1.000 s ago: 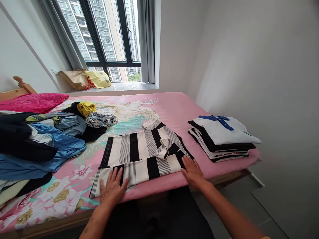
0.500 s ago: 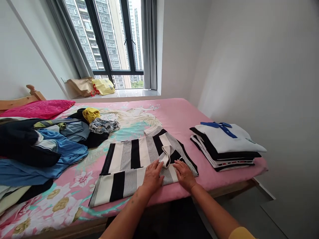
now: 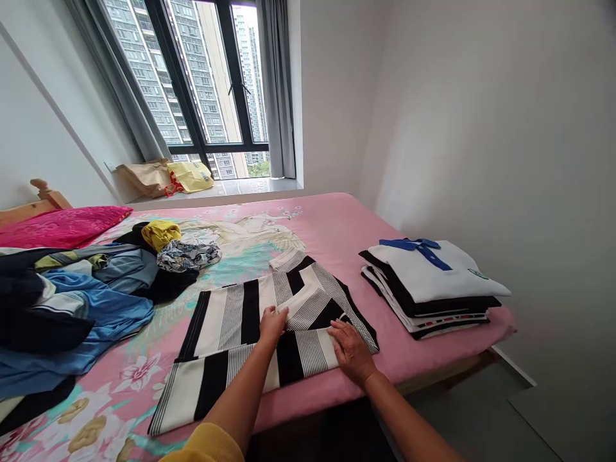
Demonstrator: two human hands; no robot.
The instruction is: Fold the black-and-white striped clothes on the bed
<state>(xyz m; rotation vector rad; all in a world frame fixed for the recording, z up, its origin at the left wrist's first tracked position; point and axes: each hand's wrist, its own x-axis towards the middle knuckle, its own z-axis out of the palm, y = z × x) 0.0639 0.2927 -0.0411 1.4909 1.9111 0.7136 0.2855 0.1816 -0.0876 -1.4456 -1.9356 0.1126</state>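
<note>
A black-and-white striped shirt point(image 3: 250, 308) lies spread on the bed, its near side folded over in a long strip along the bed's front edge. My left hand point(image 3: 273, 325) is closed on the end of the shirt's sleeve point(image 3: 308, 307), which stretches across the body of the garment. Flat on the folded part near the shoulder rests my right hand point(image 3: 352, 351), fingers extended and holding nothing. The shirt's collar end points toward the back of the bed.
To the right stands a stack of folded clothes point(image 3: 433, 276), topped by a white shirt with a blue collar. A loose heap of clothes point(image 3: 110, 301) covers the left side, beside a magenta pillow point(image 3: 67, 226). Bags point(image 3: 190, 176) sit on the windowsill.
My left hand has moved left and drawn the bunched sleeve out flat across the shirt. The right hand stays on the shirt near the shoulder. The view has shifted slightly.
</note>
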